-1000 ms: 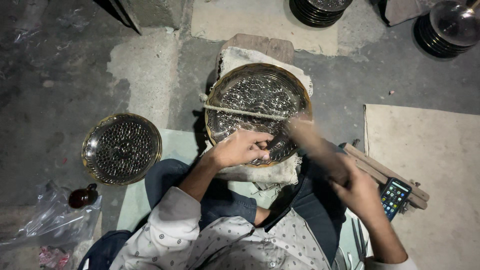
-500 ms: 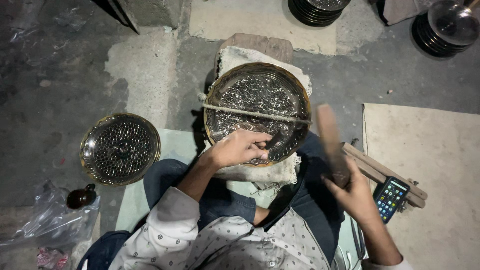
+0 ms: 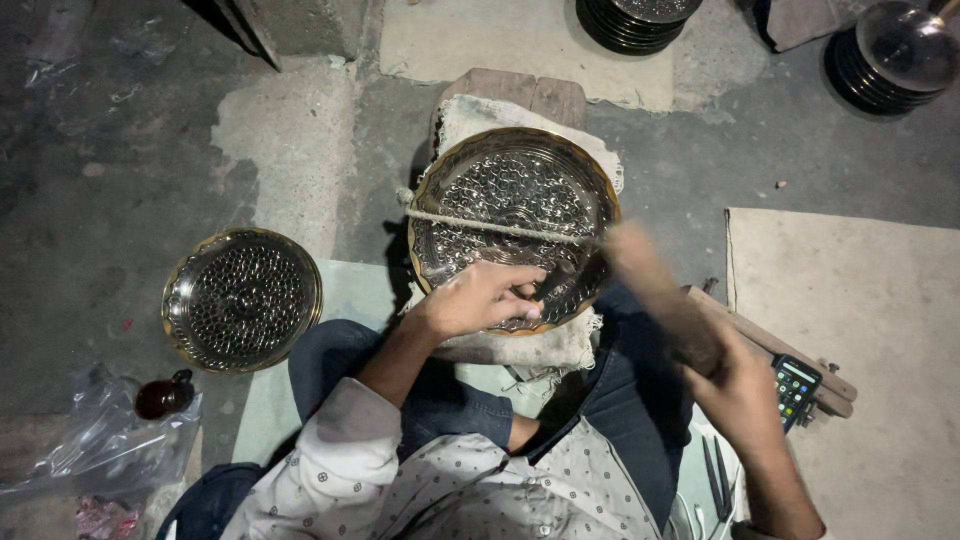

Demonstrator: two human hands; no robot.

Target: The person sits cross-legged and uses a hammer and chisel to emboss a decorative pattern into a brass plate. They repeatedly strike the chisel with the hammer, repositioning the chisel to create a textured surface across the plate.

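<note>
Brass plate (image 3: 512, 190) on cloth (image 3: 520, 345), second plate (image 3: 243, 298) left, phone (image 3: 796, 388) right

motion-blurred mallet (image 3: 655, 295), punch tip hidden

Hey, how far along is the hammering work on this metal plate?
Done: most of the round plate on the cloth-padded block already shows a dense embossed pattern, and a second patterned plate lies on the floor alongside. In hand: the left hand holds a small punch against the plate's near rim, while the right hand swings a blurred wooden mallet. Left: I can't tell how much of the near rim under the hand remains unworked.
</note>
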